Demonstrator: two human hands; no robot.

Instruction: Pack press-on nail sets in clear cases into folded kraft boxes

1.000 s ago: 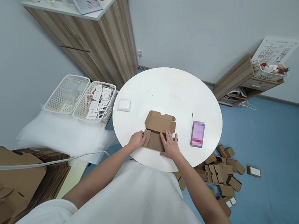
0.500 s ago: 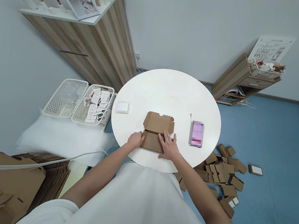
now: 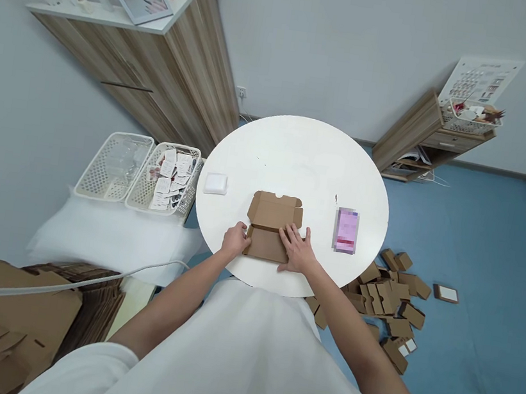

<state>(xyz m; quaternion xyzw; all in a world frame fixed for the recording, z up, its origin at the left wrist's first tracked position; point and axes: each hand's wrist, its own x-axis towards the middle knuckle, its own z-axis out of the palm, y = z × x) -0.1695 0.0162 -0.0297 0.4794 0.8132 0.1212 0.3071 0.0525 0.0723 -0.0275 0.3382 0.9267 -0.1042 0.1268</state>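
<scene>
A brown cardboard box (image 3: 269, 244) lies on the white round table (image 3: 297, 156) close to my body. Its lid panel with side flaps is folded back, away from me, and the shallow tray part faces up. My left hand (image 3: 236, 241) grips the tray's left side wall, thumb and fingers bent at the edge. Spread fingers of my right hand (image 3: 298, 251) rest on the tray's right side, covering that end. Nothing is visible inside the tray.
A small white packet (image 3: 216, 183) lies at the table's left, a pixelated pink item (image 3: 346, 231) at its right. Baskets (image 3: 163, 206) stand left, above stacked flat cardboard (image 3: 31, 302). Folded boxes (image 3: 385, 300) cover the floor at right. A white cable (image 3: 137, 271) crosses at left.
The box has slid slightly left with both hands. My left hand's fingers have shifted along the left wall and parted a little; my right hand stays spread on the tray.
</scene>
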